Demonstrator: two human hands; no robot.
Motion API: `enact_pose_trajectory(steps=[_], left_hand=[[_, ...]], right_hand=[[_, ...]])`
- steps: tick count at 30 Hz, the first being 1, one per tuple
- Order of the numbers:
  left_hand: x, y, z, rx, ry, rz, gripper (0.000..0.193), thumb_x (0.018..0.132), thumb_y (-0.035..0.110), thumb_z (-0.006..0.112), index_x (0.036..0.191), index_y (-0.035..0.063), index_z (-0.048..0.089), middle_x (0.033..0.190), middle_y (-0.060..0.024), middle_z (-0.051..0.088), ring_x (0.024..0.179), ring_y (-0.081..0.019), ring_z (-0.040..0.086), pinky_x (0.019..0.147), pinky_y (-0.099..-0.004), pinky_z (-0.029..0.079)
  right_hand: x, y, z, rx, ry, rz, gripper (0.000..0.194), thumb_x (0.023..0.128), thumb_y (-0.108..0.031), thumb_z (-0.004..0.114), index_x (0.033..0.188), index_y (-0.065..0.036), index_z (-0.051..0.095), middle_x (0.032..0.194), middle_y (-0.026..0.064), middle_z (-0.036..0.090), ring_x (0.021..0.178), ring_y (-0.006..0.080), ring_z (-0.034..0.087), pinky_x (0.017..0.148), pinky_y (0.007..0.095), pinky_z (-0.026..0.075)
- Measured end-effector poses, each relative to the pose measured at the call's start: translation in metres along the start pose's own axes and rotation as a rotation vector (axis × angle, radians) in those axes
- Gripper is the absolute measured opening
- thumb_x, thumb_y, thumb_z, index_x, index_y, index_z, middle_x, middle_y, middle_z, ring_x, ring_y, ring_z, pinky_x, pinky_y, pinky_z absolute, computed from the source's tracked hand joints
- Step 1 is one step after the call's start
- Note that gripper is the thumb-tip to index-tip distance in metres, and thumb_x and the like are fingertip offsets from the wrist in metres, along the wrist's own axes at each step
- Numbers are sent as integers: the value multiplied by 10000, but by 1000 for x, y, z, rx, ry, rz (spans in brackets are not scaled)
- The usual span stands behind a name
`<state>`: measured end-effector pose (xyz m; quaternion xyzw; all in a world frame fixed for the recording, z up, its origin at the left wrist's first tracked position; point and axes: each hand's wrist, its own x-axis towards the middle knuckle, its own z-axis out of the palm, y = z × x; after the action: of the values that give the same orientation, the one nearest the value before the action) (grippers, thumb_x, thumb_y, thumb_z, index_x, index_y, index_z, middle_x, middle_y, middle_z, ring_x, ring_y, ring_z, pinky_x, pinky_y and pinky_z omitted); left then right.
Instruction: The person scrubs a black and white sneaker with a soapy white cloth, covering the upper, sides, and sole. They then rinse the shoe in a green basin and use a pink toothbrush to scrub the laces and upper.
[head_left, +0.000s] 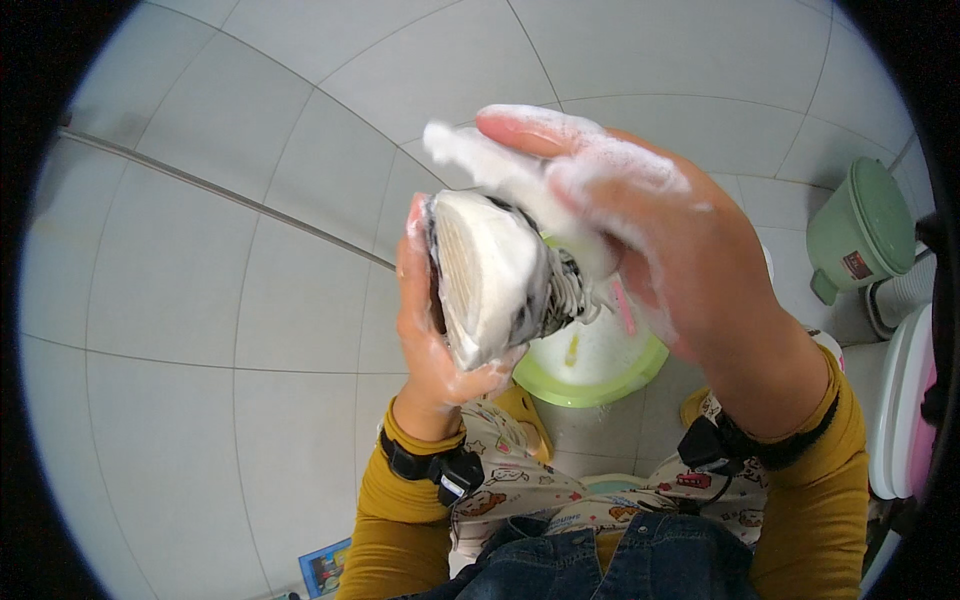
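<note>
Thick white foam covers a shoe (499, 262) with a pale sole and dark laces. My left hand (431, 330) grips it from the left and below. My right hand (660, 202), coated in suds, is just right of the shoe with its fingers stretched out; foam lies between them, and whether it holds anything under that foam cannot be told. Beneath both hands a lime-green basin (592, 394) of sudsy water stands on the floor, partly hidden. A pink item (623, 307) and a yellow one (572, 350) show in it.
A green lidded bin (855, 225) stands at the right, with white and pink basins (896, 405) below it. A metal strip (225, 193) crosses the tiled floor at the left. Yellow clogs (525, 420) are beside the basin. A blue-edged picture item (324, 568) lies at the lower left.
</note>
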<state>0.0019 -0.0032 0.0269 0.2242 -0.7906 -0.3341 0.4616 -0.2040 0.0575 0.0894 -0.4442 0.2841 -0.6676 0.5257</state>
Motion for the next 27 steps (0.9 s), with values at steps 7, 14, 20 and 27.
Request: enact_pose_trajectory(steps=[7, 14, 20, 27], left_hand=[[5, -8, -2, 169, 137, 95, 1195, 628, 331, 853, 1565, -25, 202, 1513, -208, 336, 1367, -334, 415, 1129, -440, 359], [6, -4, 1, 125, 151, 72, 1181, 613, 298, 857, 1560, -20, 226, 1492, -201, 337, 1352, -335, 424, 1116, -434, 369], [6, -6, 0, 204, 64, 149, 1174, 578, 270, 857, 1551, -14, 265, 1499, -223, 337, 1333, -354, 427, 1111, -443, 370], [5, -5, 3, 360, 40, 236, 1179, 531, 266, 864, 1540, 2, 313, 1490, -243, 344, 1290, -362, 444, 1089, -448, 387]], right_hand=[[-4, -21, 0, 106, -83, 361, 467, 901, -49, 640, 1339, 64, 523, 1279, 144, 589, 1094, 213, 628, 908, 326, 516], [-9, 14, 5, 97, -54, 106, 474, 975, -145, 584, 1394, 29, 448, 1288, 127, 584, 1154, 225, 604, 975, 360, 500], [-10, 23, 6, -46, -63, -58, 525, 997, -173, 559, 1442, 22, 358, 1343, 161, 567, 1207, 219, 575, 1011, 364, 481], [-11, 31, 2, -275, 114, -40, 501, 990, -170, 567, 1411, 33, 388, 1280, 153, 601, 1162, 197, 599, 993, 341, 487]])
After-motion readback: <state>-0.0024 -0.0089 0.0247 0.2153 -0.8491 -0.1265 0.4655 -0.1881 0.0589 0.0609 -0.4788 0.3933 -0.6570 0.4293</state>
